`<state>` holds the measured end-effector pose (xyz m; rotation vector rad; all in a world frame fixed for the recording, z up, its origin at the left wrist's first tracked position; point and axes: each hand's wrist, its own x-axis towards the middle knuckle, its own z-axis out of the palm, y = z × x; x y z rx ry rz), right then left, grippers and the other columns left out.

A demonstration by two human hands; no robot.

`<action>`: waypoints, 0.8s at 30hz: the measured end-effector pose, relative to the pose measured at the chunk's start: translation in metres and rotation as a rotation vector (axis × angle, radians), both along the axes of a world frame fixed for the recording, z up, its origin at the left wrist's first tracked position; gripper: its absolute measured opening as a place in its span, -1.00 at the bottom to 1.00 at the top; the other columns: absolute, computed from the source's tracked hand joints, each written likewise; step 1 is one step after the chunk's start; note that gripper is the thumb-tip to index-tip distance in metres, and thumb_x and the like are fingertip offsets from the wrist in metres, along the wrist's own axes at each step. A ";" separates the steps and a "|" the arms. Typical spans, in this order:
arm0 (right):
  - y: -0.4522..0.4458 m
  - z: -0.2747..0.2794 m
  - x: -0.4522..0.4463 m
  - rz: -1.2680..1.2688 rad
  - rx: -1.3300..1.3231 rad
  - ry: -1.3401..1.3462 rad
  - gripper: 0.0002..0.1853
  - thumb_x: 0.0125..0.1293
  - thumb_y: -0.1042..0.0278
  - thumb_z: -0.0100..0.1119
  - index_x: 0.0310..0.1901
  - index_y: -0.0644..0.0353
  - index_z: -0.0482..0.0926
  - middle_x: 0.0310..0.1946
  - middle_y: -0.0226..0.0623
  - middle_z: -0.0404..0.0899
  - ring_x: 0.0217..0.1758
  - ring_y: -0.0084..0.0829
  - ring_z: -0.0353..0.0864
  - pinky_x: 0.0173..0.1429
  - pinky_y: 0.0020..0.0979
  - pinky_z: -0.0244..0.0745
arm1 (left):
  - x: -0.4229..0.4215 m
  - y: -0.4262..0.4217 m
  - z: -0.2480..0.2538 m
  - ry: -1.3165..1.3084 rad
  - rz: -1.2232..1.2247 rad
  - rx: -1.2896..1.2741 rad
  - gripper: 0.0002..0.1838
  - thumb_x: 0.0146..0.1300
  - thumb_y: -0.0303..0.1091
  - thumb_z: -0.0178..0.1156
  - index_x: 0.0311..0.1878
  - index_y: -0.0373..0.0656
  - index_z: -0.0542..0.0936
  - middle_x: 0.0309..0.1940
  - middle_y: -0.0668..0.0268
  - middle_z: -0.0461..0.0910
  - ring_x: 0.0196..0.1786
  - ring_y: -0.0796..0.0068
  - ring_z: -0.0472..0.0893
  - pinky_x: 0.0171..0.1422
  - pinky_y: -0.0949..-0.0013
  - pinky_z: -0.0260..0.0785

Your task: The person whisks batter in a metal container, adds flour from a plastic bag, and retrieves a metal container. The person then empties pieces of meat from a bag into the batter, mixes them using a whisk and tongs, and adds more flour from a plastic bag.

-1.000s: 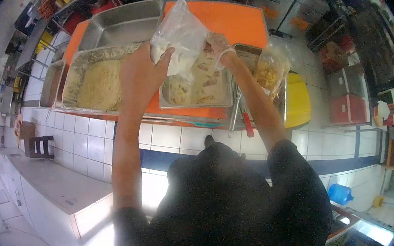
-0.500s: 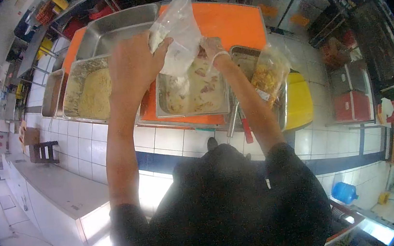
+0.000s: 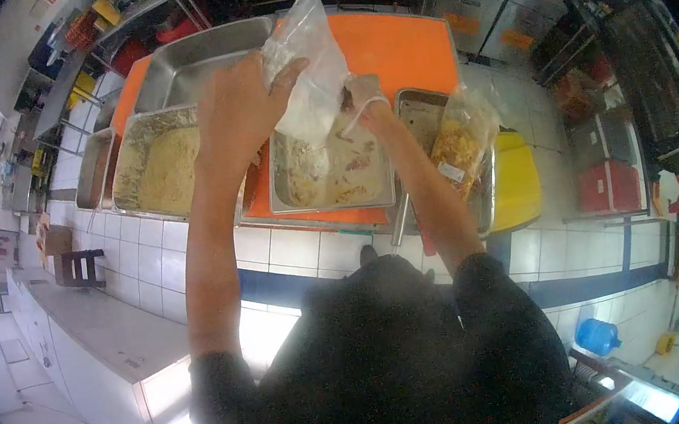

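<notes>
A clear plastic bag with white powder low inside hangs tilted over a metal tray of pale liquid and reddish-brown pieces. My left hand grips the bag's left side, thumb extended across it. At the bag's lower right, my right hand has its fingers closed by the plastic, over the tray's back right part; its fingertips are partly hidden. White powder lies on the liquid under the bag. Left of the tray stands a deep pan of tan flour-like powder.
An orange board lies under the trays. An unfilled steel pan sits at the back left. To the right are a smaller tray, a bag of yellow-orange food and a yellow object. A white counter stands at the left.
My right hand has moved slightly lower. The bag hangs more upright than a second ago, and my left hand still holds it. More white powder shows in the tray.
</notes>
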<state>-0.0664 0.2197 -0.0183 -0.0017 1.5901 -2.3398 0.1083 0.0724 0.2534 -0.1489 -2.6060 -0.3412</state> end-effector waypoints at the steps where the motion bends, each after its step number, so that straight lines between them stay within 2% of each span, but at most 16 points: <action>1: 0.000 0.001 0.000 0.021 0.073 -0.030 -0.75 0.46 0.23 -0.08 -0.26 0.17 0.54 -0.43 -0.30 0.47 -0.39 -0.40 0.51 -0.31 -0.27 0.46 | -0.001 -0.002 -0.002 -0.007 0.009 -0.009 -0.45 0.24 0.16 0.22 -0.24 -0.27 0.67 -0.46 -0.10 0.64 -0.32 -0.14 0.66 -0.19 -0.03 0.49; 5: -0.006 0.019 0.025 0.040 -0.108 -0.083 -0.76 0.47 0.23 -0.08 -0.18 0.17 0.53 -0.35 -0.29 0.50 -0.33 -0.39 0.53 -0.26 -0.28 0.48 | -0.007 -0.003 -0.017 -0.103 0.061 -0.065 -0.48 0.29 0.14 0.18 -0.24 -0.24 0.66 -0.41 -0.09 0.65 -0.31 -0.14 0.67 -0.19 -0.04 0.50; 11: -0.022 0.050 0.050 0.090 -0.356 -0.113 -0.75 0.49 0.23 -0.10 -0.07 0.18 0.52 -0.25 -0.28 0.54 -0.23 -0.37 0.55 -0.17 -0.29 0.51 | -0.019 -0.006 -0.045 -0.015 0.074 -0.026 -0.49 0.32 0.12 0.15 -0.24 -0.25 0.64 -0.37 -0.07 0.66 -0.30 -0.15 0.66 -0.20 -0.05 0.50; 15: -0.031 0.031 0.042 0.053 -0.402 -0.168 -0.73 0.50 0.23 -0.10 0.01 0.18 0.51 -0.17 -0.27 0.56 -0.17 -0.35 0.57 -0.12 -0.30 0.53 | -0.026 -0.003 -0.079 -0.164 0.088 0.067 -0.47 0.35 0.12 0.12 -0.12 -0.26 0.64 -0.32 -0.07 0.67 -0.27 -0.17 0.67 -0.20 -0.05 0.51; 18: -0.045 0.015 0.033 -0.015 -0.402 -0.240 -0.70 0.50 0.23 -0.11 0.07 0.18 0.51 -0.12 -0.27 0.58 -0.12 -0.34 0.59 -0.08 -0.31 0.54 | -0.038 -0.010 -0.132 -0.260 0.094 0.310 -0.50 0.37 0.04 0.15 0.00 -0.30 0.60 -0.30 -0.05 0.68 -0.25 -0.09 0.68 -0.15 0.05 0.51; 20: -0.050 0.020 0.036 -0.037 -0.392 -0.257 -0.68 0.51 0.23 -0.11 0.11 0.19 0.50 -0.08 -0.26 0.59 -0.09 -0.33 0.59 -0.05 -0.31 0.55 | -0.049 -0.015 -0.163 0.065 -0.300 0.683 -0.53 0.36 -0.10 0.22 0.10 -0.34 0.54 -0.30 -0.03 0.67 -0.24 0.02 0.67 -0.11 0.16 0.48; 22: -0.043 0.054 0.058 0.064 -0.326 -0.138 -0.67 0.51 0.23 -0.11 0.14 0.20 0.50 -0.07 -0.26 0.60 -0.09 -0.33 0.60 -0.04 -0.33 0.56 | -0.047 -0.011 -0.165 0.043 -0.288 0.716 -0.55 0.36 -0.15 0.22 0.11 -0.36 0.52 -0.26 0.00 0.67 -0.19 0.09 0.66 -0.08 0.20 0.46; 24: -0.041 0.075 0.074 0.083 -0.388 -0.118 -0.67 0.50 0.22 -0.09 0.14 0.20 0.50 -0.09 -0.26 0.60 -0.10 -0.35 0.60 -0.04 -0.34 0.56 | -0.047 -0.007 -0.171 0.020 -0.272 0.751 -0.57 0.36 -0.20 0.23 0.12 -0.37 0.51 -0.22 0.02 0.67 -0.15 0.17 0.65 -0.05 0.23 0.45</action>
